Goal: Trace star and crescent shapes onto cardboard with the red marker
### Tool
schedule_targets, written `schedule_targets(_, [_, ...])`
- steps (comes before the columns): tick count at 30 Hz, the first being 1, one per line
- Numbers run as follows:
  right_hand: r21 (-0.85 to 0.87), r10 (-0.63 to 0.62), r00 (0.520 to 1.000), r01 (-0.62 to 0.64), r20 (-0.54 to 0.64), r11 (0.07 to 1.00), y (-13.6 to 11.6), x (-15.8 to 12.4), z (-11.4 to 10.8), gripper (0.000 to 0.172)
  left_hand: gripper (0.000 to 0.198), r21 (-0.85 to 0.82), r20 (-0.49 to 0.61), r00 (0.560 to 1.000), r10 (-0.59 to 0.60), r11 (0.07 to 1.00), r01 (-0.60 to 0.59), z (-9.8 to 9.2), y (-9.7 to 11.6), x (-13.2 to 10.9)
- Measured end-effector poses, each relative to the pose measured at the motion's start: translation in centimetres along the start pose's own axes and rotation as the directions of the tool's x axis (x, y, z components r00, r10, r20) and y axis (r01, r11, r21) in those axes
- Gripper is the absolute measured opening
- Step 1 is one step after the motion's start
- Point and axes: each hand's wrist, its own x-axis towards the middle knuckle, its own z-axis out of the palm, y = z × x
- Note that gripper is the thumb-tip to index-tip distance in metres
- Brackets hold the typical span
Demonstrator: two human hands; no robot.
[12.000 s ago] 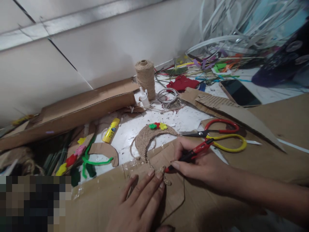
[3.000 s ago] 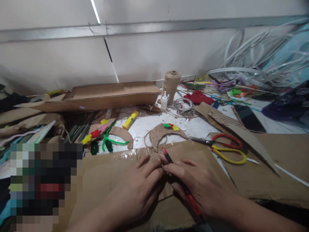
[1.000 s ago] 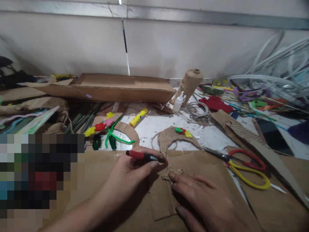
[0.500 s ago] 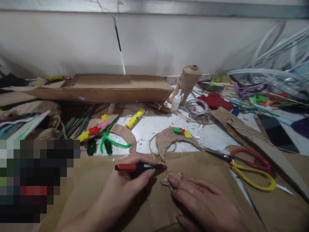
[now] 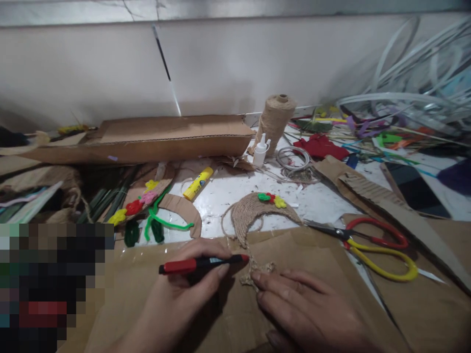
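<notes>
My left hand [image 5: 191, 279] is closed round a red-and-black marker [image 5: 184, 266], its red end pointing right beside a short twine strand. That strand runs from a twine-wrapped crescent [image 5: 241, 218] with small green, red and yellow flowers down to a small twine star [image 5: 246, 279]. My right hand [image 5: 298, 299] lies low over the cardboard [image 5: 294, 250], outstretched fingertips resting on the star and partly covering it; the thumb is apart from it. Scissors [image 5: 348, 235] with one red and one yellow handle lie spread to the right.
Behind stand a twine spool [image 5: 275, 120], a white glue bottle [image 5: 259, 152] and a long cardboard box [image 5: 165, 142]. A yellow glue stick [image 5: 197, 183] and a flower-trimmed cardboard piece [image 5: 180, 206] lie left. A phone [image 5: 414, 189] and craft scraps [image 5: 320, 145] are right.
The view has shifted, so most things sit slightly farther left. The marker's rear end has dipped and it now slants. My right hand stays on the star.
</notes>
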Motion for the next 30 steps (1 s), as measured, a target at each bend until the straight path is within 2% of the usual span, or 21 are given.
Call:
schedule_targets(2, [-0.005, 0.005, 1.000, -0.005, 0.003, 1.000, -0.1, 0.4, -0.3, 0.032, 0.011, 0.035, 0.030, 0.999, -0.017, 0.999, 0.016, -0.3, 0.0, -0.2])
schedule_targets(5, [-0.006, 0.011, 1.000, -0.011, 0.027, 1.000, -0.2, 0.7, -0.6, 0.027, 0.012, 0.036, 0.016, 0.999, -0.036, 0.999, 0.035, -0.3, -0.2, -0.4])
schedule_targets(11, [-0.049, -0.018, 1.000, 0.018, -0.003, 0.999, 0.0, 0.5, 0.2, 0.024, 0.006, -0.083, -0.042, 0.996, -0.075, 0.994, 0.071, 0.7, -1.0, -1.0])
schedule_targets(15, [-0.077, -0.036, 0.998, 0.032, -0.051, 0.997, 0.0, 0.5, 0.8, 0.029, 0.004, -0.109, -0.039, 0.998, -0.041, 0.993, 0.037, 0.7, -1.3, -1.2])
schedule_targets(20, [-0.063, -0.031, 0.998, 0.027, -0.063, 0.998, 0.1, -0.2, 1.1, 0.028, 0.007, -0.045, -0.016, 0.999, 0.045, 0.998, -0.046, 0.6, -1.6, -0.6])
schedule_targets(26, [-0.014, -0.032, 0.987, 0.034, 0.157, 0.999, 0.4, -0.2, -1.0, 0.026, 0.006, -0.034, -0.013, 0.998, 0.061, 0.998, -0.061, 0.6, -1.3, -0.1])
schedule_targets(28, [-0.010, -0.038, 0.990, 0.040, 0.136, 0.999, 0.4, -0.3, -0.8, 0.025, 0.008, -0.048, -0.025, 0.997, 0.071, 0.996, -0.072, 0.6, -0.9, -0.1])
schedule_targets(30, [-0.010, -0.021, 0.998, 0.021, 0.060, 1.000, 0.3, -0.6, -0.1, 0.025, 0.010, -0.066, -0.041, 0.996, 0.083, 0.994, -0.086, 0.7, -0.7, -0.1])
